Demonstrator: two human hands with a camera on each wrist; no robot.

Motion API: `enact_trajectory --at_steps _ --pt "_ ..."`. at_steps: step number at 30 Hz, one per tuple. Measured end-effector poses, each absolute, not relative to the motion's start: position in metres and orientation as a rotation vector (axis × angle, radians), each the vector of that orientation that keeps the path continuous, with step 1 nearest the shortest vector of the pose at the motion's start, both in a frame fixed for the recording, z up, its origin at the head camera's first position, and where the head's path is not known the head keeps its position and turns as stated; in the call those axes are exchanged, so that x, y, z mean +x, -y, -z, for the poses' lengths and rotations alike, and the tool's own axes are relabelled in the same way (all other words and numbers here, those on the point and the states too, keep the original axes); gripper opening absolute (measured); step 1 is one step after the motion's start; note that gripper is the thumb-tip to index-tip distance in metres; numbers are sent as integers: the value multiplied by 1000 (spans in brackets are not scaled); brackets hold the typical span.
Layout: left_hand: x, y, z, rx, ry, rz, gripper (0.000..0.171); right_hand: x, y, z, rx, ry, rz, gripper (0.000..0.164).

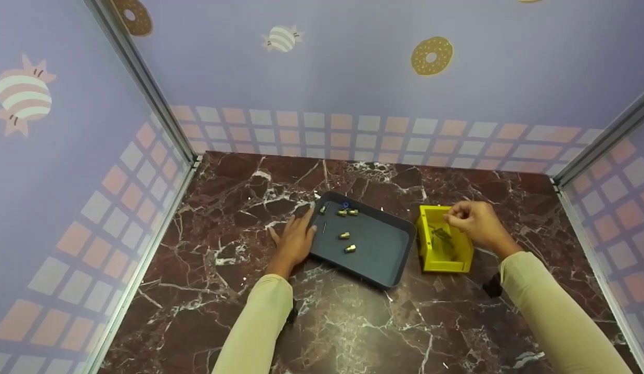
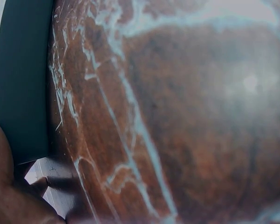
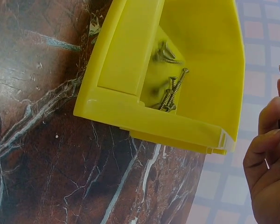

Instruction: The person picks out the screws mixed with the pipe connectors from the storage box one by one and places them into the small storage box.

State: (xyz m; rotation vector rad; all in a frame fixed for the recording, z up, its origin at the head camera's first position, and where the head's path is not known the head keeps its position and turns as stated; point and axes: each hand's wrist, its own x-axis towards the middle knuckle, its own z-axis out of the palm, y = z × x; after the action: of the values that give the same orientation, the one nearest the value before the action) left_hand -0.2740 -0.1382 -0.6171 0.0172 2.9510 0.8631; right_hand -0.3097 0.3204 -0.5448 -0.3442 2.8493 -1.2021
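My left hand (image 1: 294,243) rests against the left side of a dark grey tray (image 1: 376,254), thumb by the rim and fingers along the outside. Inside the tray lie several small brass fittings (image 1: 350,249), a small blue ring-shaped piece (image 1: 345,205) and thin screws (image 1: 324,227). Over the right rim of a yellow bin (image 1: 445,267), my right hand (image 1: 477,221) hovers with loosely bent fingers; nothing shows between them. Metal screws (image 3: 170,95) lie in the bin, and a blurred cluster of screws (image 3: 166,53) appears above its floor. The left wrist view shows the tray wall (image 2: 23,84) beside the hand.
The bin stands just right of the tray on a dark red marbled tabletop (image 1: 347,332). Patterned purple wall panels (image 1: 353,67) enclose the back and both sides, with metal frame posts (image 1: 145,78) at the corners.
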Motion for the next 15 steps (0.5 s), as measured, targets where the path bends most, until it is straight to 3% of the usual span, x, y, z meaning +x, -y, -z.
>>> enact_trajectory --at_steps 15 --pt "-272 138 616 19 -2962 -863 55 -318 -291 550 -514 -2886 1243 12"
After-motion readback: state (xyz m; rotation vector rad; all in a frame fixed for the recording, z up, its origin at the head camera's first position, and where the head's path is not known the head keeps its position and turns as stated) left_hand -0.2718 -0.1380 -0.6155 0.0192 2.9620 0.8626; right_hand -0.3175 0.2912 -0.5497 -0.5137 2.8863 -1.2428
